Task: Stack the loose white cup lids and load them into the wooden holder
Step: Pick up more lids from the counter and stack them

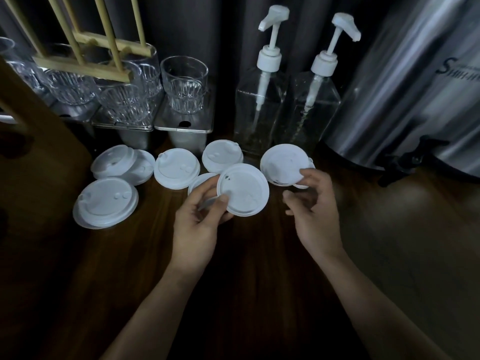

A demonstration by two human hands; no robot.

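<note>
While our left hand (197, 224) holds one white lid (244, 189) by its near rim, thumb on top, our right hand (315, 211) pinches the near edge of a second lid (284, 163) just beside it. Both grips are narrow, closed on plastic. The other loose lids (176, 168) lie spread to the left, some overlapping. The wooden holder (85, 45) stands far left, in front of the glasses (184, 85). Bare counter (246, 268) lies open between our arms.
</note>
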